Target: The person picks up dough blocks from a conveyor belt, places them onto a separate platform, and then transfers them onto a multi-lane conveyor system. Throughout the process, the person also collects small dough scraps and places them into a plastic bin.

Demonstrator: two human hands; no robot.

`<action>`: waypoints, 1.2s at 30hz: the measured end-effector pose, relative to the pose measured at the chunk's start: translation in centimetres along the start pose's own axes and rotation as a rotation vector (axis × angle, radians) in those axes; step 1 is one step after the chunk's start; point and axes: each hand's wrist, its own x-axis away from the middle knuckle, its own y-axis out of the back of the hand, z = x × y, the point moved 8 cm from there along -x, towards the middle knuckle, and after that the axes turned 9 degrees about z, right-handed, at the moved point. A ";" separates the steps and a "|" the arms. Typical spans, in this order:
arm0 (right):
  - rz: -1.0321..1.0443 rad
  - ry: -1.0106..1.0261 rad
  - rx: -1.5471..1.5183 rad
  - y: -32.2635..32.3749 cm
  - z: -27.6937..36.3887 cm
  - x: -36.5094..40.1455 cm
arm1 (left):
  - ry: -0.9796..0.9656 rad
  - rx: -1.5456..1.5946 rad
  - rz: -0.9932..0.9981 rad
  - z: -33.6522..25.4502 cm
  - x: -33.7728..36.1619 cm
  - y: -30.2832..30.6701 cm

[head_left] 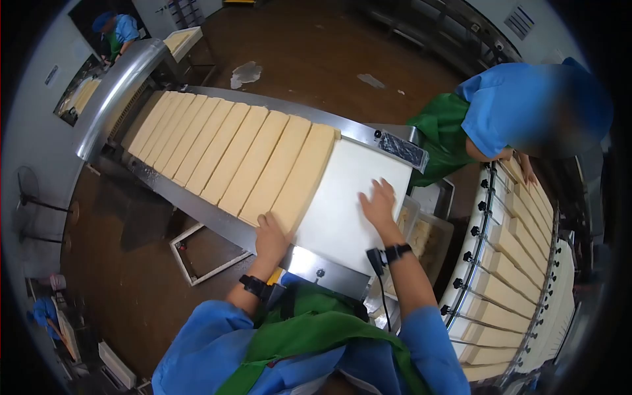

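Observation:
Several long pale-yellow blocks (227, 150) lie side by side on the conveyor. My left hand (271, 238) touches the near end of the last block (304, 172), fingers apart on its edge, not wrapped around it. Over the bare white belt (349, 191), to the right of that block, my right hand (378, 203) is spread with nothing in it. Both wrists carry dark straps, and a cable hangs from the right one.
A co-worker in blue and green (507, 105) reaches over a second conveyor of blocks (510, 276) at right. A metal machine hood (118, 95) spans the far end. Bins (424, 240) stand between the conveyors. Another person (118, 33) is at the back left.

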 end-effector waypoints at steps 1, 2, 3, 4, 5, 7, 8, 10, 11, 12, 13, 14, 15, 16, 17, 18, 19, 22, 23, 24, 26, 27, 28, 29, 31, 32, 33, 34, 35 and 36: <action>0.095 -0.046 0.044 -1.7 2.0 -1.8 | -0.008 -0.011 0.006 -0.1 0.1 0.0; 0.178 -0.082 0.047 -2.9 3.9 -3.5 | -0.020 -0.046 0.030 -0.2 0.2 -0.2; 0.259 -0.116 0.048 -3.9 5.6 -5.2 | -0.032 -0.081 0.050 -0.1 0.1 -0.4; 0.257 -0.106 0.059 -4.8 6.9 -6.9 | -0.045 -0.119 0.070 -0.1 0.0 -0.6; 0.255 -0.095 0.069 -5.5 8.0 -8.5 | -0.049 -0.117 0.095 -0.2 0.0 -0.4; 0.268 -0.079 0.057 -5.6 10.6 -11.0 | -0.053 -0.115 0.146 -0.4 -0.1 -0.3; 0.276 -0.071 0.052 -5.5 11.9 -11.9 | -0.068 -0.129 0.155 -0.3 -0.3 -0.5; 0.284 -0.069 0.107 -5.6 13.4 -13.3 | -0.047 -0.108 0.183 -0.4 -0.4 -0.4; 0.288 -0.068 0.133 -5.7 14.1 -13.8 | -0.035 -0.098 0.197 -0.5 -0.4 -0.2; 0.325 -0.088 0.138 -5.8 14.3 -14.1 | -0.029 -0.113 0.235 -0.7 -0.5 -0.2; 0.363 -0.112 0.143 -5.8 14.4 -14.1 | -0.038 -0.122 0.235 -0.6 -0.6 -0.2; 0.401 -0.139 0.148 -6.0 14.2 -13.9 | -0.049 -0.131 0.238 -0.6 -0.6 -0.4; 0.382 -0.162 0.147 -6.1 13.7 -13.8 | -0.067 -0.140 0.240 -0.8 -0.6 -0.5; 0.355 -0.187 0.146 -6.2 13.0 -13.9 | -0.051 -0.114 0.260 -0.8 -0.8 -0.5; 0.325 -0.217 0.144 -5.9 12.0 -13.9 | -0.040 -0.089 0.282 -0.9 -0.9 -0.4; 0.321 -0.277 0.135 -5.5 10.8 -13.6 | -0.035 -0.066 0.309 -1.0 -1.0 -0.3; 0.311 -0.349 0.124 -4.8 9.2 -13.2 | -0.083 -0.037 0.292 -1.5 -1.3 0.1; 0.164 -0.523 0.015 0.7 4.0 -9.2 | -0.323 0.126 0.284 -3.4 -1.9 0.5; 0.094 -0.572 -0.027 2.6 2.4 -7.2 | -0.436 0.087 0.315 -3.7 -2.1 -0.4; 0.008 -0.601 -0.042 3.8 0.9 -5.7 | -0.481 0.127 0.338 -4.3 -2.2 -0.7; -0.018 -0.591 0.011 4.9 -1.4 -3.5 | -0.463 0.125 0.460 -6.5 -1.8 -2.0; 0.002 -0.683 -0.044 5.0 -3.0 -2.5 | -0.400 0.078 0.549 -7.6 -1.2 -2.5; -0.033 -0.736 -0.131 5.0 -4.3 -1.6 | -0.333 0.027 0.625 -8.5 -0.8 -3.2; -0.069 -0.781 -0.222 4.9 -5.8 -0.1 | -0.375 0.030 0.565 -9.6 -0.7 -3.5; -0.255 -0.811 -0.391 6.5 -8.5 4.2 | -0.447 0.049 0.439 -11.0 -0.4 -4.0; -0.349 -0.818 -0.471 7.2 -9.6 6.3 | -0.489 0.073 0.399 -12.1 0.2 -3.8; -0.473 -0.815 -0.480 8.7 -10.6 9.0 | -0.565 0.088 0.382 -13.9 1.0 -3.9; -0.594 -0.811 -0.482 10.3 -11.5 12.2 | -0.638 0.108 0.367 -15.5 1.9 -4.0; -0.713 -0.802 -0.479 12.1 -12.3 15.5 | -0.708 0.130 0.351 -17.0 2.9 -4.0; -0.808 -0.857 -0.417 14.1 -13.0 19.1 | -0.779 0.131 0.393 -19.1 4.2 -4.3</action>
